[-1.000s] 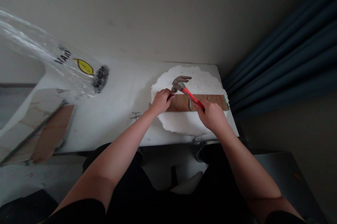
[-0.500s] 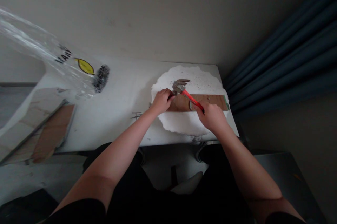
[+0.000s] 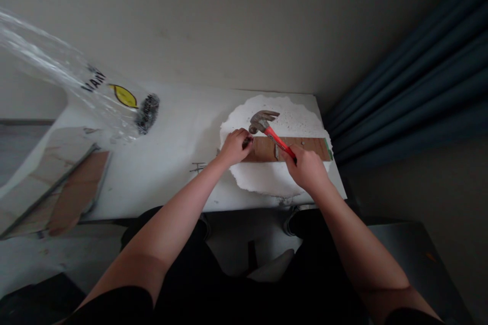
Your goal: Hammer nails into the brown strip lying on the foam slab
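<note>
My right hand [image 3: 308,166] is wrapped round the red handle of a claw hammer [image 3: 263,120]. The hammer's metal head hangs just above and beside my left hand [image 3: 235,148], its claw pointing to the right. My left fingers are pinched together at the left end of a brown wooden board [image 3: 265,150]. Something small and dark shows between them, too small to name. The board lies flat on a ragged-edged white sheet [image 3: 257,180], with a small grey piece [image 3: 276,151] on it near the middle.
A white table [image 3: 171,131] carries the work against a grey wall. At left hangs clear plastic wrap [image 3: 125,96] with a yellow print. Brown and pale panels [image 3: 78,190] lean at the table's left end. A dark blue curtain [image 3: 412,81] hangs at right.
The hammer head has risen slightly away from my left fingers, tilting up and to the right. My left hand stays in nearly the same place on the board.
</note>
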The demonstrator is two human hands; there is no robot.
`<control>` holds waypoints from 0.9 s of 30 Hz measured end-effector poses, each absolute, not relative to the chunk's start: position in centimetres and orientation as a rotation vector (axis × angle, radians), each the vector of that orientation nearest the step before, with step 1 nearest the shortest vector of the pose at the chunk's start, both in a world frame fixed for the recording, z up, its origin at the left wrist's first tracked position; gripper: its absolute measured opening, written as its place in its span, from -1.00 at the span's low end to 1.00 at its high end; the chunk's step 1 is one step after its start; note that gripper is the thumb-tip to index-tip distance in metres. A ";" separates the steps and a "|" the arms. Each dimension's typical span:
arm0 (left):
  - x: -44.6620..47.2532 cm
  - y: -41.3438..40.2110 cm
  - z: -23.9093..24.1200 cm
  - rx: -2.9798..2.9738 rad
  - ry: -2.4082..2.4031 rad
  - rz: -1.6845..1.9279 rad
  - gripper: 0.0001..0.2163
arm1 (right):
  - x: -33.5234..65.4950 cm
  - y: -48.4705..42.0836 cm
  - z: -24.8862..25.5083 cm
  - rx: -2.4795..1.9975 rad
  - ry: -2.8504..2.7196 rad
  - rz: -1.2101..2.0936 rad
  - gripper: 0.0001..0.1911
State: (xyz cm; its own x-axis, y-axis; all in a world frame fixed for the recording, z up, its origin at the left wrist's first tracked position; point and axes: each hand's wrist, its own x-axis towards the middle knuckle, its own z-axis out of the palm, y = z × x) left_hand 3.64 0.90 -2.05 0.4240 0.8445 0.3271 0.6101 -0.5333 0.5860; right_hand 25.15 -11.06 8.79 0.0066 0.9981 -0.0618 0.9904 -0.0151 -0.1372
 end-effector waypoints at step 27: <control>3.6 1.4 -2.7 1.774 1.221 1.152 -0.68 | 25.1 -11.0 7.9 -2.182 -2.206 0.260 -0.53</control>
